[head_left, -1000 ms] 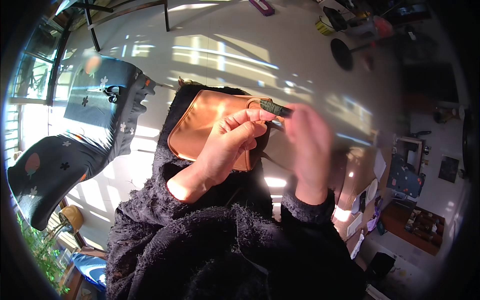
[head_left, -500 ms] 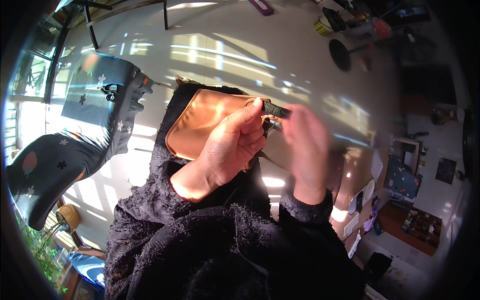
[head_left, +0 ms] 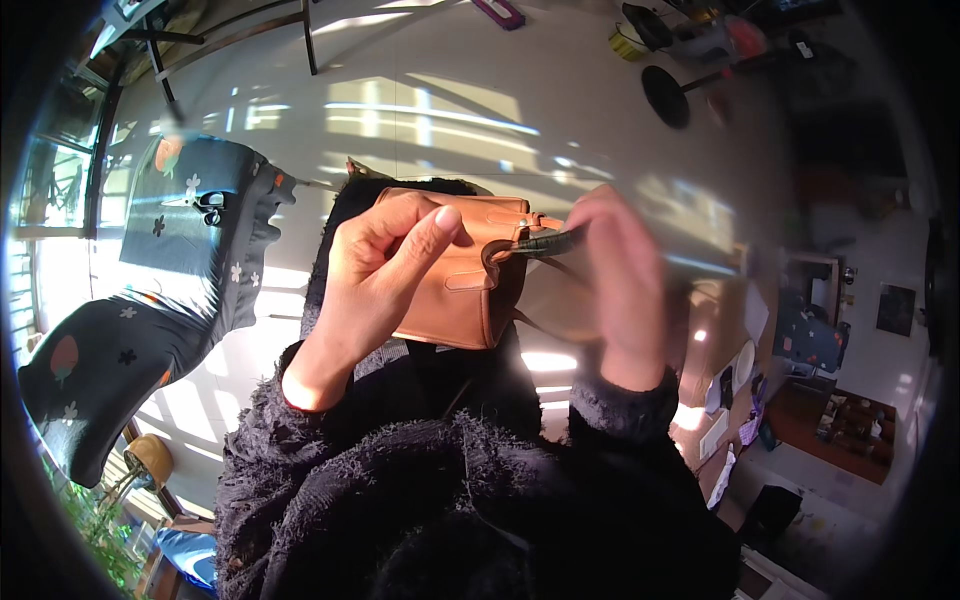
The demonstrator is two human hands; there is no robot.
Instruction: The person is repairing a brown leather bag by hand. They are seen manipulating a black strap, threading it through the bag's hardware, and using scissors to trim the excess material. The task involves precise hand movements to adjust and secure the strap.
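A tan leather handbag (head_left: 465, 300) lies on my lap over black fuzzy clothing. A dark green strip is wrapped around part of its handle (head_left: 545, 243), which sticks out to the right. My right hand (head_left: 625, 285), smeared by motion, has its fingers closed at the outer end of this wrapped handle. Over the left part of the bag is my left hand (head_left: 380, 275), raised off the handle. Its thumb and curled fingers are pinched; whatever they may hold is hidden.
To the left stands a seat with a dark flowered cover (head_left: 200, 220), and black-handled scissors (head_left: 211, 207) lie on it. A table with papers and small things (head_left: 715, 430) is at the right. Sunlit floor (head_left: 430, 90) spreads beyond the bag.
My left hand has left the wrapped handle and moved left, uncovering the bag's side. The bag has turned to show its top edge. My right hand stays at the handle's end.
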